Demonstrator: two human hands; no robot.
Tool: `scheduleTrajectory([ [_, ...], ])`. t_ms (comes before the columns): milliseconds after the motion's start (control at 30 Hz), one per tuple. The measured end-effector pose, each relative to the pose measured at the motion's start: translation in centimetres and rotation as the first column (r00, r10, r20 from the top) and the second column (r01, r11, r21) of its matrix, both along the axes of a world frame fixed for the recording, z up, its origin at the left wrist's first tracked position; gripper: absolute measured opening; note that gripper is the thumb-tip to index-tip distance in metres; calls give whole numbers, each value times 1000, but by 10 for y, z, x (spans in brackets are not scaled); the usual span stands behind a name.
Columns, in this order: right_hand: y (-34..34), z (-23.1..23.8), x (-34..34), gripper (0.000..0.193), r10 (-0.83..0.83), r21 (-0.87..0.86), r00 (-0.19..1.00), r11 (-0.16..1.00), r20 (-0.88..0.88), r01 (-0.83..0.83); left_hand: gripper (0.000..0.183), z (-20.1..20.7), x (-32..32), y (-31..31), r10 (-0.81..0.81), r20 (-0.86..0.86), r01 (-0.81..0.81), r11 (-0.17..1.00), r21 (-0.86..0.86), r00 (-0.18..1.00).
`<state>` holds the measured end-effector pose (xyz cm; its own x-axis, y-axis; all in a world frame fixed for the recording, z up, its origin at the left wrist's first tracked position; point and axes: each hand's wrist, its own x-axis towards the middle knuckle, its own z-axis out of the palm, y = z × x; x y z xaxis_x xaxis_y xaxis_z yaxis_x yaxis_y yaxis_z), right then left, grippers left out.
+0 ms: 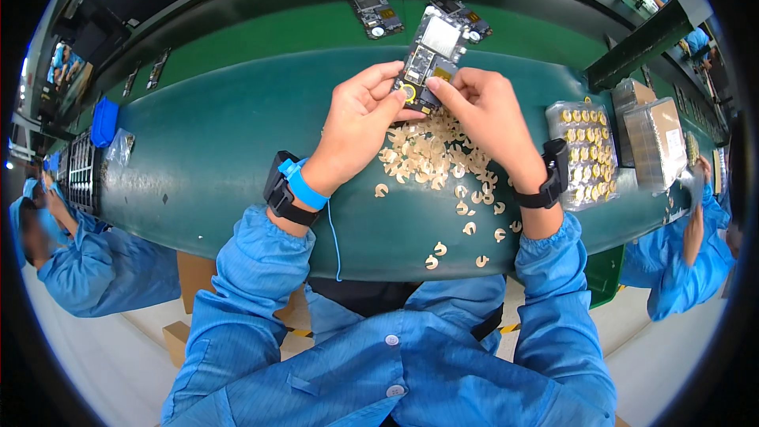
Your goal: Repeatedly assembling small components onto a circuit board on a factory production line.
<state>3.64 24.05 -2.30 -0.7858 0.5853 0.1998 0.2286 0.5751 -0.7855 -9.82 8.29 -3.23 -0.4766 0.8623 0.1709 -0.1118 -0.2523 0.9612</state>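
Observation:
My left hand (360, 115) and my right hand (484, 111) together hold a small dark circuit board (431, 55) with a silver shield above the green bench top (213, 142). My left thumb and my right fingertips meet at a small yellow ring on the board's lower end. Under my hands lies a heap of several small tan curved backing pieces (431, 154), scattered toward the bench's near edge. Both wrists carry black bands; the left one also has a blue strap with a cord.
Two more circuit boards (378, 14) lie on the green belt behind. A clear tray of gold round parts (585, 150) sits at my right, stacked trays (656, 142) beyond it. Workers in blue coats stand at left (95, 261) and right (680, 261).

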Motion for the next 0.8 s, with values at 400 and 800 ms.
scheduleTrajectory([
  [400,-9,-10,-5,16,188,-481,953,829,-239,-284,33,-15,-4,3,54,129,-57,998,21,990],
  [800,214,-4,34,23,-331,-458,942,846,-49,273,20,-26,-1,3,55,-33,-60,985,-161,998],
])
